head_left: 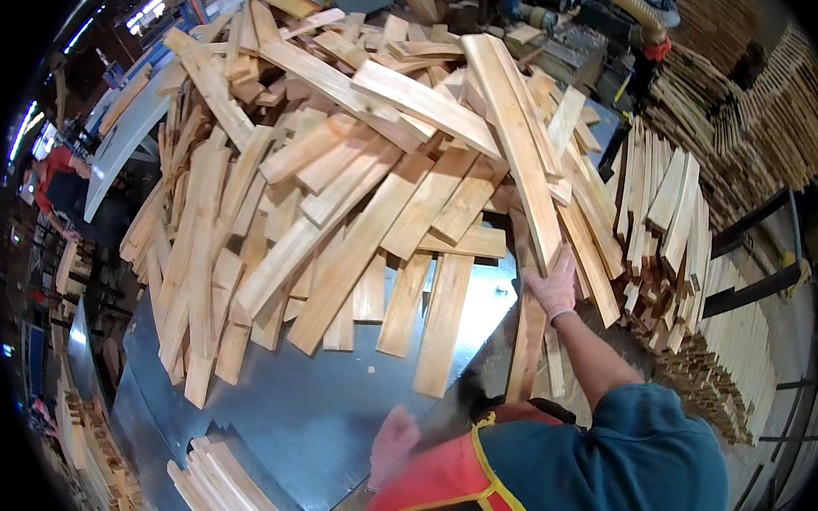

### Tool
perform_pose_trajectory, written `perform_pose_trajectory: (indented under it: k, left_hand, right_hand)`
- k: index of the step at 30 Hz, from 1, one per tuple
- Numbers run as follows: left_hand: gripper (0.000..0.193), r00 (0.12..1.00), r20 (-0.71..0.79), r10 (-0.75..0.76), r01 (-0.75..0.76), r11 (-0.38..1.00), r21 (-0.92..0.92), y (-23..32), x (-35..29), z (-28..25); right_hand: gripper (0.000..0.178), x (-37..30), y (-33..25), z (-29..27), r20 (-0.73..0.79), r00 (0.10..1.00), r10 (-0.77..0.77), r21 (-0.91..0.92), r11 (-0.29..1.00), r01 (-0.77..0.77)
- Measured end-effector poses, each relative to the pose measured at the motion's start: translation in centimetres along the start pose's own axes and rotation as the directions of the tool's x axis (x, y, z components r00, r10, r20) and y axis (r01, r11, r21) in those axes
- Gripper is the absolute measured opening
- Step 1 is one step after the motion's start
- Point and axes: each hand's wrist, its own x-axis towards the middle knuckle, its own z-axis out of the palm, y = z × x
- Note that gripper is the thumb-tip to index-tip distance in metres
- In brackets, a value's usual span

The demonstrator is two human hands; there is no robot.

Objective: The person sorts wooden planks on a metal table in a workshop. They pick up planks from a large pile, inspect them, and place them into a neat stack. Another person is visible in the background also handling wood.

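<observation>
Head view, nearest first: the person's blue sleeve and red vest with yellow trim fill the lower edge, and the left hand (pixel 392 444), gloved in pale pink, hangs low over the metal bench (pixel 287 403), touching nothing; it is blurred, so whether its fingers are spread or closed I cannot tell. Just left of it a small neat stack of thin slats (pixel 222 496) lies at the bench edge, squared up as if sorted. The right hand (pixel 554 287), also gloved, reaches forward and its fingers wrap the near end of a long wooden board (pixel 514 137), which runs up and away over the heap. Gripping it by the end lets the rest of its length ride on the pile instead of the arm. Beyond lies that jumbled pile of short planks (pixel 330 185), lying crosswise in every direction on the bench. To the right, stacked boards (pixel 669 211) stand ordered on edge, and bundled slats (pixel 776 130) are farther off. Far left, another person in a red top (pixel 57 169) works at their own station
</observation>
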Motion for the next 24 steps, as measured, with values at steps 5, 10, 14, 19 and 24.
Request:
perform_pose_trajectory:
  k: [5,10,14,19,24]
  left_hand:
    - [0.072,0.997,-0.067,-0.037,0.045,0.993,0.107,5.8,0.6,4.9]
    - [0.068,0.989,0.095,-0.116,0.047,0.842,0.537,7.7,4.0,7.1]
    - [0.073,0.961,0.270,-0.065,-0.068,0.888,0.456,9.2,3.6,12.0]
    - [0.087,0.975,0.177,0.132,-0.219,0.660,0.718,7.7,1.3,11.1]
    - [0.084,0.984,0.139,0.112,-0.174,0.775,0.607,11.7,-5.0,5.5]
  right_hand:
    - [0.120,-0.4,1.3,1.7,-0.019,0.991,0.129,0.225,0.967,-0.122]
    - [0.092,-0.4,2.0,1.2,0.318,0.940,0.124,0.459,0.847,-0.267]
    - [0.064,-6.1,0.7,-1.4,0.410,0.911,0.050,0.309,0.932,-0.190]
    - [0.039,-16.8,-5.0,-4.8,0.715,0.699,-0.019,0.581,0.573,-0.579]
    - [0.048,-23.6,-12.4,-6.6,0.778,0.525,-0.344,0.618,0.564,-0.547]
